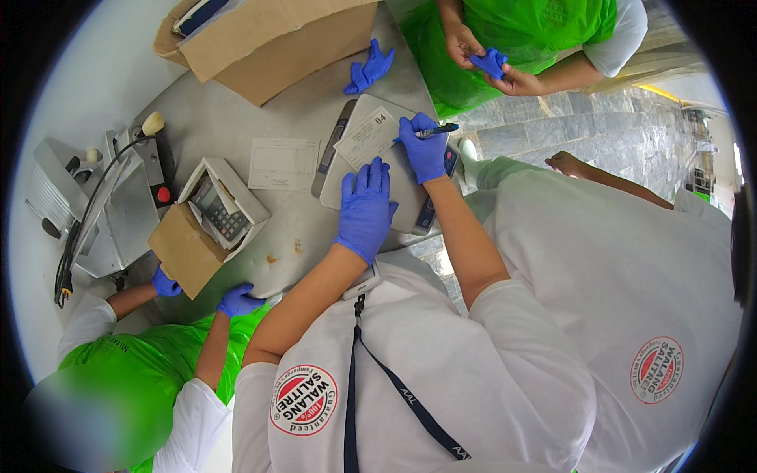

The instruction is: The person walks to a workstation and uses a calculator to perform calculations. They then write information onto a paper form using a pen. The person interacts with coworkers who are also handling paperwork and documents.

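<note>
My left hand (365, 211), in a blue glove, lies flat with its fingers stretched out at the near edge of a white printed slip (365, 135). In my gloved right hand (424, 150) is a dark pen (448, 128), its tip end at the slip's right side. The slip rests at a tilt on a flat pale device (404, 197) with dark panels along its sides, which looks like a weighing scale. Left of it, a second paper form (284, 163) lies on the metal table (213, 110).
A boxed calculator (221, 213) sits on the left, near a metal machine (122, 213) with a cable. Behind stand a large cardboard box (292, 51) and a loose blue glove (369, 68). Co-workers in green aprons (544, 35) stand far right and near left; another person (599, 260) is beside me.
</note>
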Demonstrator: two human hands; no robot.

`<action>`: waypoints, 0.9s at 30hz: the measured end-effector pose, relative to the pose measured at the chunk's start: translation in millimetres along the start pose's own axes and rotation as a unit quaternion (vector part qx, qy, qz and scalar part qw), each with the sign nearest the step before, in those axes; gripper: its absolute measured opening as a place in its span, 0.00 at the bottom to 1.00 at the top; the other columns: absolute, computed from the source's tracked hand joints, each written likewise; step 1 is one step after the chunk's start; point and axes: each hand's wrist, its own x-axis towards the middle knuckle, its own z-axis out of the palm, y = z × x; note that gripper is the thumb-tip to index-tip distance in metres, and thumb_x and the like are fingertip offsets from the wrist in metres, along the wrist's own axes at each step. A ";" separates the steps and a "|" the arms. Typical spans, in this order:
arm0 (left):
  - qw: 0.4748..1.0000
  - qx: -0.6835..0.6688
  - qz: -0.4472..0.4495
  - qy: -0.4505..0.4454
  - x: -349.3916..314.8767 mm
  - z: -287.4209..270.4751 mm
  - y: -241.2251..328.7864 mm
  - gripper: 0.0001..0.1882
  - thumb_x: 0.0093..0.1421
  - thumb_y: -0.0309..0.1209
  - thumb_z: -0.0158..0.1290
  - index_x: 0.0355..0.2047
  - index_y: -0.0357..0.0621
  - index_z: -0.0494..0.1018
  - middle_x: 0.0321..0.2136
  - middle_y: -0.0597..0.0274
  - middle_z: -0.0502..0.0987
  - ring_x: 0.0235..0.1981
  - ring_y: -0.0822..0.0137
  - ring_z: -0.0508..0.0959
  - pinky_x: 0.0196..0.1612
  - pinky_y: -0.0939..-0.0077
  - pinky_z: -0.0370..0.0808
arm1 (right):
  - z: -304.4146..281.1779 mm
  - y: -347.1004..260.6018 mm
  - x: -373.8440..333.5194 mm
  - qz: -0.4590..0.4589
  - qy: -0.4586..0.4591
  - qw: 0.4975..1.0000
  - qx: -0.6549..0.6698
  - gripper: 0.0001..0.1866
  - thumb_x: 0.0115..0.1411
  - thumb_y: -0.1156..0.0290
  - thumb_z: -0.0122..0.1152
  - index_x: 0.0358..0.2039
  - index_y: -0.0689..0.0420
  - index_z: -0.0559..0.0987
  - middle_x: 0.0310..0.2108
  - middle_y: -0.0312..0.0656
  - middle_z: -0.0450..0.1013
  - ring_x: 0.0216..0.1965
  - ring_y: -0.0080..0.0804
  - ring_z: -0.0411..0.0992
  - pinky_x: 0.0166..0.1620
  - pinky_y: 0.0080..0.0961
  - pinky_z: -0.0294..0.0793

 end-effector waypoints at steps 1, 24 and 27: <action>1.000 0.000 0.002 0.002 -0.2 0.0 -0.1 0.39 0.53 0.42 0.57 0.62 0.42 0.57 0.62 0.52 0.59 0.60 0.56 0.61 0.63 0.54 0.48 | 0.5 1.7 -0.7 -0.001 0.004 1.000 0.004 0.17 0.55 0.77 0.62 0.15 0.58 0.64 0.13 0.29 0.59 0.17 0.14 0.55 0.21 0.20 0.55; 1.000 -0.003 -0.001 0.000 0.3 0.0 -0.1 0.39 0.52 0.41 0.57 0.62 0.40 0.57 0.62 0.51 0.59 0.60 0.56 0.61 0.62 0.53 0.49 | 0.8 8.8 1.0 -0.018 -0.013 0.999 -0.041 0.19 0.55 0.76 0.62 0.14 0.57 0.62 0.13 0.30 0.56 0.17 0.15 0.53 0.20 0.22 0.54; 1.000 -0.001 0.000 0.014 -0.6 1.9 0.1 0.39 0.52 0.41 0.57 0.62 0.40 0.57 0.62 0.51 0.58 0.60 0.56 0.61 0.63 0.53 0.50 | 2.5 4.0 1.2 -0.007 -0.006 1.000 -0.014 0.19 0.55 0.77 0.61 0.14 0.58 0.62 0.13 0.31 0.56 0.17 0.16 0.53 0.20 0.23 0.54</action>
